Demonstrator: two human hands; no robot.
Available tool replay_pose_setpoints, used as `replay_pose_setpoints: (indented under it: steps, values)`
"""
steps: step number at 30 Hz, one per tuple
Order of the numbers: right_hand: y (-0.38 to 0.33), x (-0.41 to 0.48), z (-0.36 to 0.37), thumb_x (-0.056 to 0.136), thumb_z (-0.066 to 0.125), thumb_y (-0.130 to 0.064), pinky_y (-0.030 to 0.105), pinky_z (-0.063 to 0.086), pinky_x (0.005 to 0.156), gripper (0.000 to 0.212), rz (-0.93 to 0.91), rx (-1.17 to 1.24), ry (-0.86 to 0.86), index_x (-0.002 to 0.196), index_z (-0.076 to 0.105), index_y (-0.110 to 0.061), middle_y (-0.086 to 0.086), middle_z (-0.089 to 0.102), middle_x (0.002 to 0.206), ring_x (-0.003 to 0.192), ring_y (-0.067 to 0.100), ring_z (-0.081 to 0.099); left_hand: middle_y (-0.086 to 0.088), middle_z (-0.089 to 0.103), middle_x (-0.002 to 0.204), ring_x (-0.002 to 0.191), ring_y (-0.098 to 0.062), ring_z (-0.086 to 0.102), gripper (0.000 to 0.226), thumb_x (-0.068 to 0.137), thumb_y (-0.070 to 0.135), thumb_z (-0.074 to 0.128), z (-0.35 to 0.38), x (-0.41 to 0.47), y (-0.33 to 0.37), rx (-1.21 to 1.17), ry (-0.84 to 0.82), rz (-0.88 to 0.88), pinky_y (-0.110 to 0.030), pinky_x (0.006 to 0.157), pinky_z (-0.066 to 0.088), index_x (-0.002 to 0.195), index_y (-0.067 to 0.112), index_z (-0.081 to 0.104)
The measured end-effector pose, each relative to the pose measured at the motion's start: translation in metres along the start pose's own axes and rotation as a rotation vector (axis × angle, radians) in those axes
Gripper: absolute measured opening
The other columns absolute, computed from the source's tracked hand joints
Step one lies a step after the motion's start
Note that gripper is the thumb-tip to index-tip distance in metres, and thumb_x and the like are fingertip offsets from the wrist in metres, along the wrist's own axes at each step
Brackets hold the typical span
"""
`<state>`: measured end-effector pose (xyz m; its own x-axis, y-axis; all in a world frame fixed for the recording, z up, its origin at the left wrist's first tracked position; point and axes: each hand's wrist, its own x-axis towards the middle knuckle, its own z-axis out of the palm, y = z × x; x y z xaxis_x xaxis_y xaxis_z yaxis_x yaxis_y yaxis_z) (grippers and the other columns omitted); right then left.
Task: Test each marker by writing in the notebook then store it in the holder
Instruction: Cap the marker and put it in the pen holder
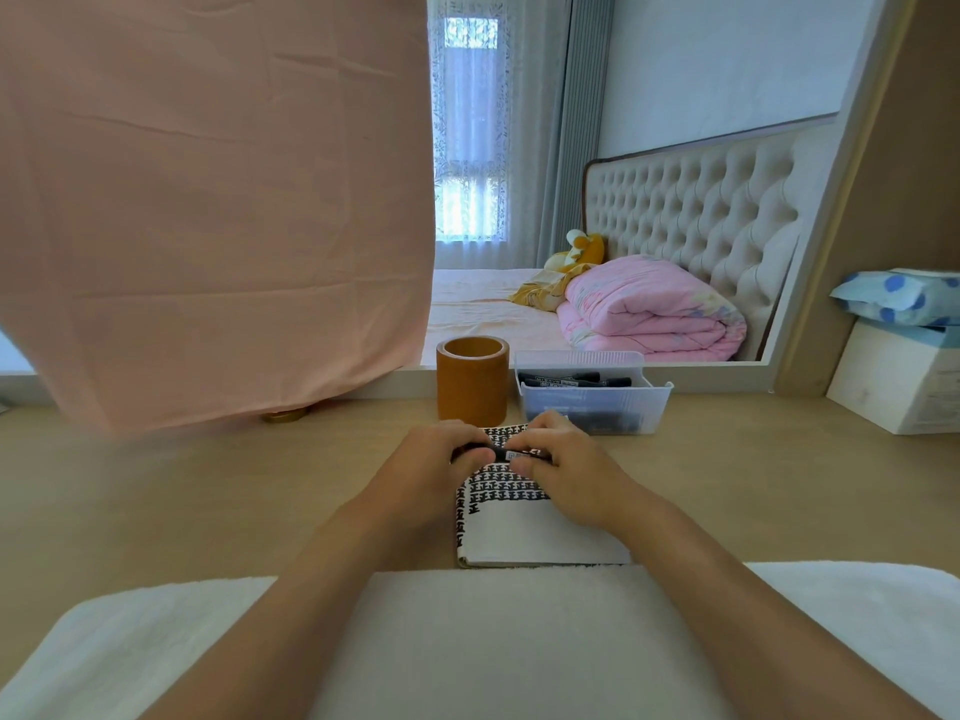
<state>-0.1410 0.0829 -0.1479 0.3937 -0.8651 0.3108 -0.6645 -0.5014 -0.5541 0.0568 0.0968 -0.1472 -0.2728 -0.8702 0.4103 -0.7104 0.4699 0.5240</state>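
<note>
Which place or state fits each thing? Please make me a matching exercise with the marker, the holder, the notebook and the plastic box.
Things:
1. marker
2. holder
3. notebook
4. plastic box

Places or states:
A. contains the spare markers
B. lies flat under the hands, partly covered with black marks
C. gripped by the left hand and the right hand
D. stands upright, with no marker sticking out

Pairs: 1-C, 2-D, 3-B, 4-A
</note>
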Motion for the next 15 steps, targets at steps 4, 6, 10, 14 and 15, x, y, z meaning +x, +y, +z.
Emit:
replay_pose_setpoints:
  steps: [4,6,10,14,15]
  values:
    - [0.009,0.006,-0.005,0.096,0.062,-0.029,0.031,0.043,0.084,0.022,0.04,-0.028,0.1,0.116,0.069,-0.031,-0.009,0.055,0.095,0.095,0.012,0.05,0.017,0.063,0.101,0.089,0.004,0.055,0.022,0.098,0.034,0.053,0.001,0.009,0.002,-0.056,0.025,-0.038,-0.012,0.07,0.039,0.117,0.033,0.063]
    - [0.009,0.012,-0.012,0.095,0.062,-0.028,0.031,0.042,0.078,0.021,0.061,-0.029,0.183,0.115,0.071,-0.028,-0.011,0.059,0.091,0.089,0.011,0.051,0.014,0.062,0.107,0.095,0.003,0.055,0.026,0.099,0.035,0.051,-0.001,0.022,0.0,-0.179,0.126,-0.109,-0.012,0.072,0.04,0.123,0.031,0.059]
    - [-0.001,0.043,-0.035,0.094,0.064,-0.023,0.033,0.051,0.078,0.011,0.139,0.138,0.25,0.104,0.069,-0.025,-0.012,0.063,0.086,0.085,0.015,0.062,0.002,0.055,0.12,0.109,-0.011,0.054,0.038,0.096,0.03,0.057,0.003,0.058,-0.02,-0.212,0.367,-0.232,-0.026,0.09,0.047,0.133,0.021,0.051]
    - [-0.017,0.088,-0.056,0.095,0.063,-0.022,0.026,0.047,0.075,0.011,0.126,0.101,0.339,0.105,0.067,-0.02,-0.004,0.067,0.098,0.086,0.015,0.061,-0.004,0.042,0.137,0.128,-0.02,0.041,0.058,0.09,0.023,0.063,0.017,0.075,-0.039,-0.168,0.401,-0.297,-0.034,0.106,0.036,0.142,0.019,0.038]
    - [-0.02,0.1,-0.057,0.095,0.063,-0.02,0.027,0.049,0.078,0.015,0.116,0.117,0.34,0.109,0.068,-0.019,-0.003,0.068,0.101,0.089,0.016,0.063,-0.005,0.038,0.142,0.132,-0.022,0.037,0.064,0.09,0.024,0.063,0.02,0.078,-0.043,-0.178,0.391,-0.325,-0.036,0.108,0.034,0.146,0.018,0.033]
